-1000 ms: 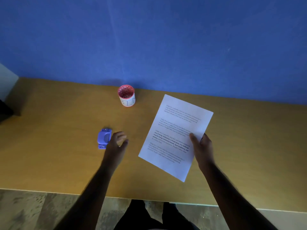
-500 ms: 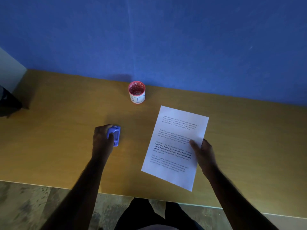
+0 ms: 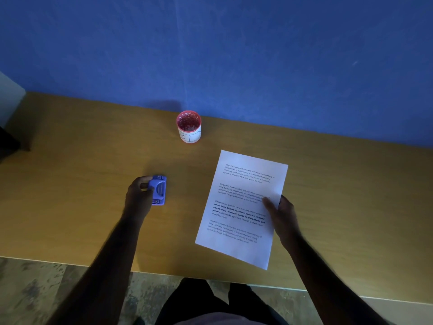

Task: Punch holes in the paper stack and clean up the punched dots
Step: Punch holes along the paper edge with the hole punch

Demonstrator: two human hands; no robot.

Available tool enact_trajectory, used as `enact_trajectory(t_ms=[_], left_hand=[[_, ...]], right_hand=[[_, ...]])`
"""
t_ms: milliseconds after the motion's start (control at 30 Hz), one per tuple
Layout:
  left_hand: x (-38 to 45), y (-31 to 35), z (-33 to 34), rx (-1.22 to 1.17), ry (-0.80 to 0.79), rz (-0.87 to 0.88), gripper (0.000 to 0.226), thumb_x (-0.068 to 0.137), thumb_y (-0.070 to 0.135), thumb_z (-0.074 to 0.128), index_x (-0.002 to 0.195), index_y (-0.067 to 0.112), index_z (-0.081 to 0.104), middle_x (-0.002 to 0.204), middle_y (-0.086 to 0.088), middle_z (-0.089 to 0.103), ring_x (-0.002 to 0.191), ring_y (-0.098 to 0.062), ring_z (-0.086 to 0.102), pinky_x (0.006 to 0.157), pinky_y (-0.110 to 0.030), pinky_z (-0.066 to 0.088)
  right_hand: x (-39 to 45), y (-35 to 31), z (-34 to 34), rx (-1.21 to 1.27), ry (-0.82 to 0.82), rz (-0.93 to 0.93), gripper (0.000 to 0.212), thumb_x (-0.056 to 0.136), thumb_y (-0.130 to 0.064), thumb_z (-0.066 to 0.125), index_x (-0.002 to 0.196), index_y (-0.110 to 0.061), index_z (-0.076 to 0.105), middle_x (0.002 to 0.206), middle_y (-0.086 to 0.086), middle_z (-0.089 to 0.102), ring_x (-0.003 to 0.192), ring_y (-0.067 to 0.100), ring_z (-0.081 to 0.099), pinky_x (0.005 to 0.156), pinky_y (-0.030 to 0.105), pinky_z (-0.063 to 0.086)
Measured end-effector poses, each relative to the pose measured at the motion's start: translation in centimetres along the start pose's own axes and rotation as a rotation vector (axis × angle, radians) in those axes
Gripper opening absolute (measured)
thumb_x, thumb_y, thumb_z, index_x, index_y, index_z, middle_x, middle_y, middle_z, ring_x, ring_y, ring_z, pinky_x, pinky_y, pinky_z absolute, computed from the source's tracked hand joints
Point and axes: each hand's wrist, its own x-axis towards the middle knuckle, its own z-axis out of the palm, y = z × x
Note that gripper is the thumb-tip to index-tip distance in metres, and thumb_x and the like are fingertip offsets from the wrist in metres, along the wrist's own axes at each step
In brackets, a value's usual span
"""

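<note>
Left of centre, your left hand (image 3: 138, 195) has now closed around the hole punch (image 3: 158, 190); your right hand (image 3: 282, 212) still pinches the paper stack (image 3: 241, 207), so punching can start.

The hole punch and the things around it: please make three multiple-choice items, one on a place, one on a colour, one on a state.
1. Where is the cup?
A. near the wall, beyond the hole punch
B. on the paper stack
C. on the floor

2. What colour is the hole punch?
A. red
B. purple-blue
C. green

3. What is the right hand doing?
A. holding the paper stack by its edge
B. resting flat on the table
C. lifting the cup

Answers:
1 A, it stands by the blue wall.
2 B, its body is purple-blue.
3 A, the thumb lies on the sheet; the left hand grips the punch.
</note>
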Motion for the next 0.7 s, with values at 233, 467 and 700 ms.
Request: enact_trajectory(t_ms=[233,467,700], left_hand=[[-1.2,1.7,1.8,-0.023,-0.045,0.016,0.035,0.095,0.008,0.061,0.126,0.019,0.071,0.111,0.000,0.074,0.094,-0.021,0.071,0.063,-0.025,0.048],[-2.8,3.6,4.6,-0.034,-0.103,0.062,0.035,0.095,0.010,0.062,0.125,0.023,0.071,0.111,0.003,0.075,0.089,-0.015,0.072,0.064,-0.026,0.050],[-4.5,4.9,7.3,-0.054,-0.129,0.094,0.035,0.095,0.009,0.062,0.127,0.019,0.071,0.112,0.001,0.074,0.096,-0.016,0.072,0.067,-0.023,0.051]], right_hand=[[0.3,0.5,-1.1,-0.009,0.003,0.000,0.011,0.099,-0.018,0.067,0.109,-0.017,0.071,0.098,-0.007,0.079,0.085,0.006,0.075,0.071,0.029,0.058],[0.8,1.5,-2.9,-0.004,0.003,0.013,0.014,0.098,-0.018,0.068,0.112,-0.016,0.070,0.102,-0.005,0.079,0.089,0.010,0.075,0.073,0.032,0.060],[1.2,2.5,-4.9,0.009,-0.001,0.027,0.012,0.098,-0.017,0.067,0.110,-0.016,0.071,0.099,-0.006,0.079,0.087,0.009,0.075,0.067,0.023,0.059]])
